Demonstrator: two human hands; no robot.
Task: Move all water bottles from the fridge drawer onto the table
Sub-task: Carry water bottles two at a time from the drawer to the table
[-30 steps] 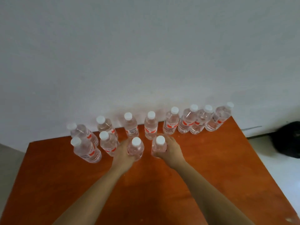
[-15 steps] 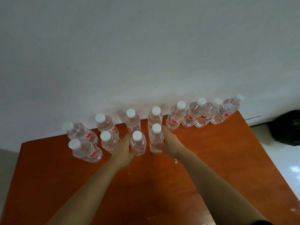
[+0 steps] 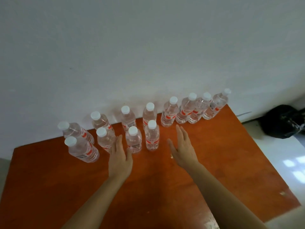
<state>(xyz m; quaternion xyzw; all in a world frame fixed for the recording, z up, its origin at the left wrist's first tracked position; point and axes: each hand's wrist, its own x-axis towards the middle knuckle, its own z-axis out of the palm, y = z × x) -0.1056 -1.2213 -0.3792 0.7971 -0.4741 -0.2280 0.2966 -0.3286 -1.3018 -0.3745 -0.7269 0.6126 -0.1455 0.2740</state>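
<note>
Several clear water bottles with white caps and red labels stand on the orange-brown table [image 3: 49, 187] near the wall. Two of them are in front of the back row: one bottle [image 3: 134, 142] and its neighbour [image 3: 152, 138] to the right. My left hand [image 3: 120, 154] is open with straight fingers, just left of the first bottle and holding nothing. My right hand [image 3: 182, 148] is open too, apart from the second bottle on its right side. The fridge drawer is out of view.
A white wall rises directly behind the bottles. A black bag [image 3: 283, 121] lies on the pale floor beyond the table's right edge. A row of bottles [image 3: 194, 111] crowds the back right corner.
Both hands have let go of the two front bottles and drawn back with fingers spread. The two bottles now stand on their own on the table.
</note>
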